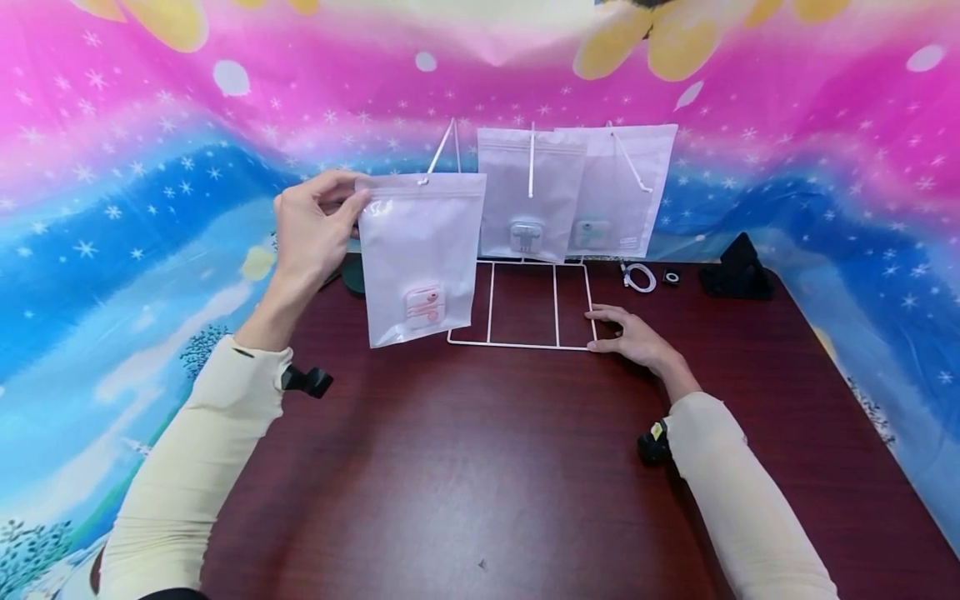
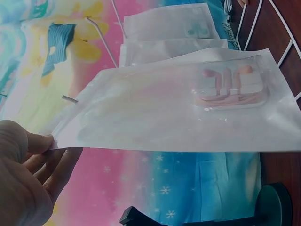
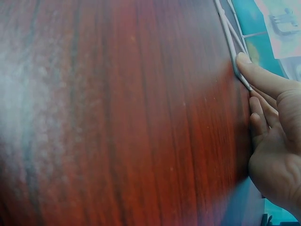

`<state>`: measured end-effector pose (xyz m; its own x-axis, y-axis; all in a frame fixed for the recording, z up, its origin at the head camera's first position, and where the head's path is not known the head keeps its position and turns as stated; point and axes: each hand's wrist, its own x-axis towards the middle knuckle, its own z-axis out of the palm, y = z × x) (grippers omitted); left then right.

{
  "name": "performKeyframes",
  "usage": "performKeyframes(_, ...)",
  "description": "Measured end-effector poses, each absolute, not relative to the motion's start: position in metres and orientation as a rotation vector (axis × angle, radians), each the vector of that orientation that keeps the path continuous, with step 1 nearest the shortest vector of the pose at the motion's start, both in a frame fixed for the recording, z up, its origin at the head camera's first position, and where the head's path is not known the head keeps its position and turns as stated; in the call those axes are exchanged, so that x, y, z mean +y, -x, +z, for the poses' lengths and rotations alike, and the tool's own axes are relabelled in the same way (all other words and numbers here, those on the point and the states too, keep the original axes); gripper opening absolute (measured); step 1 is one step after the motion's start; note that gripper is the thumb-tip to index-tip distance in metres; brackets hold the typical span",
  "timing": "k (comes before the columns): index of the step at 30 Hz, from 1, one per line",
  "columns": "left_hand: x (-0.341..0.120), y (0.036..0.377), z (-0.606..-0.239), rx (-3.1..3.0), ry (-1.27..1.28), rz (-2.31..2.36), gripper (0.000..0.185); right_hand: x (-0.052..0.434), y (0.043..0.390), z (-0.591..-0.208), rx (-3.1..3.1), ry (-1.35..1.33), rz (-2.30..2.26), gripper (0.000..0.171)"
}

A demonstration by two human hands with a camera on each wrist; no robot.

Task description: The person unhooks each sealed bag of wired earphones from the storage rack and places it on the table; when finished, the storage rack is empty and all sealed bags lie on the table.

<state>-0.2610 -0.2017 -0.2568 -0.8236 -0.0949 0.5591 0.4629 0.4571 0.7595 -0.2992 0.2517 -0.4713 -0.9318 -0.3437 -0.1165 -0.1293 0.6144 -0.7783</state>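
Your left hand pinches the top left corner of a white zip pouch, the grip clamped on it between thumb and fingertips, and holds it up in the air above the counter, just left of the white wire rack. Through the pouch's clear window you can see a pink earphone set low down; in the left wrist view the same pouch lies across the frame with the pink set near its right side, and your fingers close on its edge.

Your right hand rests on the counter at the rack's front right corner, its grip loose and apart, fingers stretched out and touching the wire. In the right wrist view a fingertip presses against the rack's white frame.

Two more white pouches hang on the rack's pegs behind: the middle pouch with a grey item inside, the right pouch with a pale green one. Farther right on the counter lie a coiled white cable and a black stand. A bright pink and blue cloth covers the backdrop.
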Motion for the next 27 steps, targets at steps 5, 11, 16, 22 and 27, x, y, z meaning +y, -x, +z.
performKeyframes(5, -0.208, 0.253, -0.255, -2.142, 0.311, -1.43, 0.023, 0.253, 0.3, -0.471, 2.593, 0.39, -1.23, 0.066)
performKeyframes(11, -0.211, 0.245, -0.253, -2.117, 0.352, -1.486, 0.022, 0.254, 0.301, -0.47, 2.591, 0.383, -1.233, 0.066)
performKeyframes(16, -0.208, 0.24, -0.258, -2.147, 0.402, -1.522, 0.022, 0.254, 0.299, -0.468, 2.582, 0.385, -1.252, 0.067)
performKeyframes(22, -0.201, 0.245, -0.285, -2.21, 0.361, -1.669, 0.022, 0.252, 0.299, -0.469, 2.593, 0.391, -1.241, 0.066)
performKeyframes(27, -0.195, 0.257, -0.313, -2.328, 0.247, -1.681, 0.024, 0.25, 0.296, -0.468, 2.591, 0.395, -1.238, 0.066)
